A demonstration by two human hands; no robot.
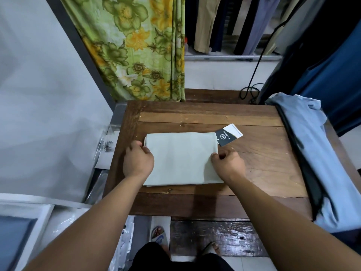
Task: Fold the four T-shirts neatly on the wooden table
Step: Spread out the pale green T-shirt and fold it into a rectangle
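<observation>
A pale green T-shirt (181, 159) lies folded into a neat rectangle in the middle of the wooden table (263, 163). My left hand (137, 160) pinches its left edge near the far corner. On the opposite side, my right hand (227, 163) pinches the right edge. A dark hang tag (226, 136) sticks out from the shirt's far right corner. Draped over the table's right side lie a light blue T-shirt (320, 153) and a dark garment (300, 159) partly under it.
A floral green curtain (140, 47) hangs behind the table, with trousers (207, 24) on a rail to its right. A grey wall (39, 94) stands at left. Plastic packaging (109, 145) lies by the table's left edge. A white box (25, 227) sits at lower left.
</observation>
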